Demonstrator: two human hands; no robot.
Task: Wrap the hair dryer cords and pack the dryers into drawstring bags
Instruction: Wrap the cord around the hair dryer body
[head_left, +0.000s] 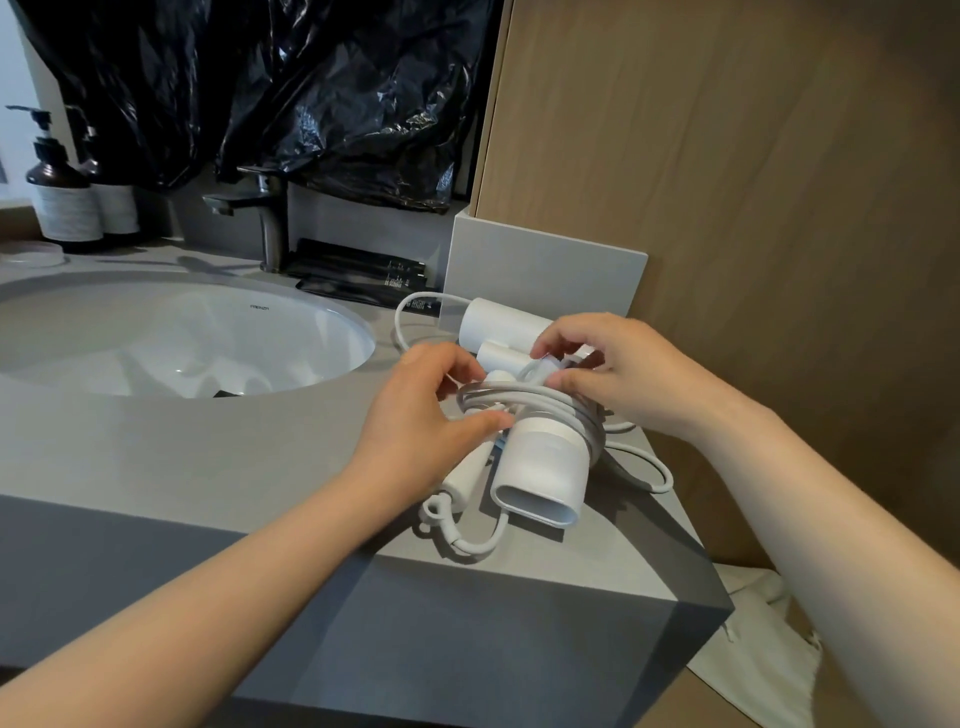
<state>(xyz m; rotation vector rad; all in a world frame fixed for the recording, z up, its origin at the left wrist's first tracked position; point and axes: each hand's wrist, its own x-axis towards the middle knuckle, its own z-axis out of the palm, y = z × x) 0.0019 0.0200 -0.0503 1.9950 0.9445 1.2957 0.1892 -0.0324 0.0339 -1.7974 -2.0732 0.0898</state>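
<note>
My left hand (415, 423) curls its fingers round the hair dryer (543, 465) on the desk (208, 457); my right hand (618, 371) pinches its wound cord (524, 393).

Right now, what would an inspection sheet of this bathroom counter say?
Surface: grey counter with a white sink basin.
Job's things: white hair dryer lies near the counter's right corner, nozzle towards the camera; second dryer lies behind it; white cloth on the floor, possibly bags.
Clutter: two pump bottles; black sachets beside the faucet.
Hands: left hand grips the white cord against the near dryer; right hand pinches the cord further back.
Cables: white cord coiled round the near dryer, one loop loose near the counter edge; second dryer's cord unwrapped.
Surroundings: black plastic sheeting, wooden panel, grey box.
</note>
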